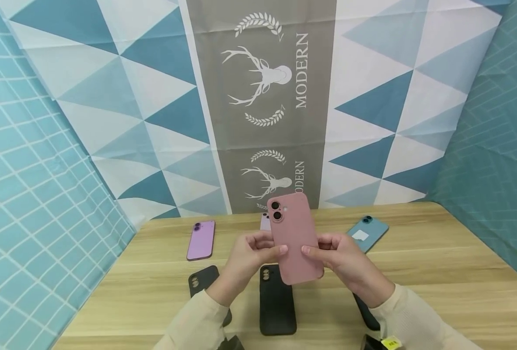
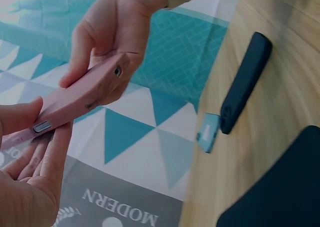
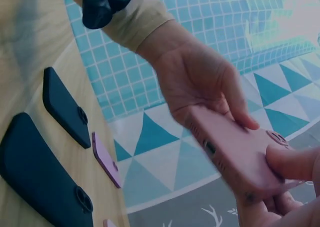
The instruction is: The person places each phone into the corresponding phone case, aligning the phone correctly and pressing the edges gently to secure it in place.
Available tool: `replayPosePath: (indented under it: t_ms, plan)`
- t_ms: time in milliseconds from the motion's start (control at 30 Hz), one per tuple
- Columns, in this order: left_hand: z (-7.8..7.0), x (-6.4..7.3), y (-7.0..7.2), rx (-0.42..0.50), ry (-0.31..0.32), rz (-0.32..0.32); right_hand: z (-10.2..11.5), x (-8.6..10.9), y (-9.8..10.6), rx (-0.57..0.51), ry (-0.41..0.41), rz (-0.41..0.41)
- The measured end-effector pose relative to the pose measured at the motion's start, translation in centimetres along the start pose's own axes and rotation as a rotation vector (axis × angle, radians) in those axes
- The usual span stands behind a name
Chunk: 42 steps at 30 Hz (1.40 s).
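Note:
Both hands hold up a phone in a pink case point(image 1: 297, 238), its back with two dark camera lenses facing the head view. My left hand point(image 1: 253, 252) grips the left long edge, thumb over the back and fingers behind. On the opposite edge, my right hand point(image 1: 348, 258) pinches the case in the same way. The phone is tilted and raised over the table. Its bottom edge, with a port opening and slots, shows in the right wrist view on the pink case point(image 3: 235, 147). Below it lies a black phone case point(image 1: 278, 306).
A second black case point(image 1: 203, 278) lies partly behind the left forearm, a third black case point(image 1: 365, 311) beside the right one. At the back of the wooden table point(image 1: 153, 277) lie a purple phone point(image 1: 201, 240), a pale phone point(image 1: 265, 222) and a teal phone point(image 1: 374, 231). Patterned cloth hangs behind.

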<state>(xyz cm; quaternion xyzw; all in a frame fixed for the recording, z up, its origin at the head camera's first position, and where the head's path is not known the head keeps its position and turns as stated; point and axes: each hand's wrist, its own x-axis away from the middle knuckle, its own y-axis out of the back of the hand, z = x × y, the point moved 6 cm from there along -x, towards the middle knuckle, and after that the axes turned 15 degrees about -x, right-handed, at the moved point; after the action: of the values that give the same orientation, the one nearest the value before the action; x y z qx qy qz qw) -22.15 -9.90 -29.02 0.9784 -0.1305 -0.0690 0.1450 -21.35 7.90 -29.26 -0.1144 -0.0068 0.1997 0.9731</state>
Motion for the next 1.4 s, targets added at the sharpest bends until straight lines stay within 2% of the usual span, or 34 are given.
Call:
replayPosePath:
  t_ms: [233, 367, 467, 600, 833, 1000, 1167, 1267, 1400]
  plan:
    - [2.0, 0.3, -0.6, 0.028, 0.068, 0.082, -0.3, -0.8, 0.4, -0.034, -0.021, -0.110]
    - [2.6, 0.3, -0.7, 0.020, 0.089, 0.074, -0.7, -1.7, 0.9, -0.037, -0.065, -0.161]
    - [2.9, 0.1, -0.2, -0.019, 0.087, 0.055, -1.4, -2.7, 1.7, -0.061, -0.114, -0.189]
    - [3.9, 0.3, 0.8, -0.098, 0.110, 0.032, -2.6, -4.7, 4.1, -0.083, -0.173, -0.205]
    - [6.3, 1.9, 3.1, -0.219, 0.178, 0.017, -5.8, -7.4, 9.8, -0.059, -0.293, -0.339]
    - [7.5, 2.9, 4.3, -0.256, 0.202, 0.022, -7.6, -8.7, 11.4, -0.080, -0.327, -0.339]
    - [8.3, 3.5, 4.4, -0.289, 0.217, 0.068, -8.2, -9.1, 12.1, -0.001, -0.348, -0.327]
    - [8.3, 3.4, 4.3, -0.299, 0.211, 0.081, -7.9, -9.3, 12.2, 0.023, -0.353, -0.289]
    - [7.7, 2.9, 4.1, -0.313, 0.174, 0.105, -7.4, -9.7, 12.2, -0.008, -0.357, -0.272]
